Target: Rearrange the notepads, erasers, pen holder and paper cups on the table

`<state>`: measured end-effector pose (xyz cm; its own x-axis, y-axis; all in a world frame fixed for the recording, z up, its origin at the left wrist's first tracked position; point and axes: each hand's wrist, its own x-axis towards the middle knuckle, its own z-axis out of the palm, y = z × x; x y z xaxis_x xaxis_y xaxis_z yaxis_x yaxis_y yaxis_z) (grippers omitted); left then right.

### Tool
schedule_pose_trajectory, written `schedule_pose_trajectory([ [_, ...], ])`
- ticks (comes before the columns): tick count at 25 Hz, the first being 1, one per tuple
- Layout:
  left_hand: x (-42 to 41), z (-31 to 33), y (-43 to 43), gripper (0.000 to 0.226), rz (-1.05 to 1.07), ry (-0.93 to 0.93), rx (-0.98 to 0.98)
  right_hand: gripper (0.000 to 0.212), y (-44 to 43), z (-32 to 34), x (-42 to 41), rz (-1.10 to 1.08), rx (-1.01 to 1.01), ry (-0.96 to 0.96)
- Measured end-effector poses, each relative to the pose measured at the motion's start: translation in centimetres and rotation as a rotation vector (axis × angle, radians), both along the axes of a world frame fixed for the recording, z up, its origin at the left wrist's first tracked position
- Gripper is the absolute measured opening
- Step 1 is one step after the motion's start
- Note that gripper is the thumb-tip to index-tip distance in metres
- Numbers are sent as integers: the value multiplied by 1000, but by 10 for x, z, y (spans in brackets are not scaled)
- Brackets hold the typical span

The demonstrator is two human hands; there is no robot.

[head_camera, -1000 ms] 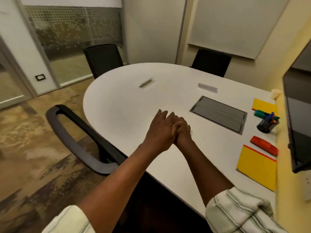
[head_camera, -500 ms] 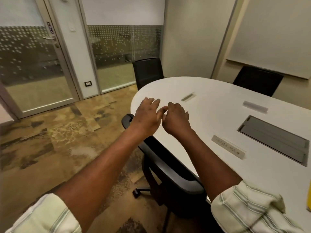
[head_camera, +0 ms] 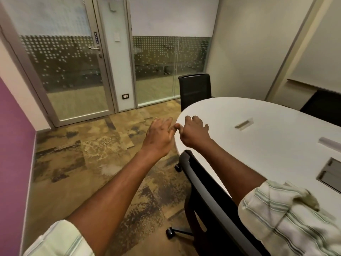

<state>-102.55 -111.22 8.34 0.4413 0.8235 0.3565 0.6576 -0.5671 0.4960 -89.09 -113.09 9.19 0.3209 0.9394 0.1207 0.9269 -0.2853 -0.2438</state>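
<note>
Notepads, erasers, pen holder and cups are all out of view; only the near left end of the table [head_camera: 258, 145] shows, and what lies on it there is a small flat strip [head_camera: 244, 124] and a grey bar [head_camera: 330, 141], with a cable hatch [head_camera: 330, 174] at 3 o'clock. Both hands hover empty at the table's rounded edge: the left hand [head_camera: 158, 137] is off the top, over the floor at 9 o'clock from the right hand [head_camera: 194, 133], which is above the rim. Left fingers are loosely spread; right fingers are curled, and the two thumbs meet or nearly meet between the hands. Nothing is pinched. Probably the arms are held out merely in readiness. A chair [head_camera: 212, 191] is tucked under the near edge, another chair [head_camera: 195, 89] at 12 o'clock.
</note>
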Motion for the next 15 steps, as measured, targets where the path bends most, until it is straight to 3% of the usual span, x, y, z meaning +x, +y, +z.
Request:
schedule_pose_trajectory([
  [15, -44, -32, 272, 51, 133, -19, -59, 50, 280, -16, -53, 163, -92, -66],
])
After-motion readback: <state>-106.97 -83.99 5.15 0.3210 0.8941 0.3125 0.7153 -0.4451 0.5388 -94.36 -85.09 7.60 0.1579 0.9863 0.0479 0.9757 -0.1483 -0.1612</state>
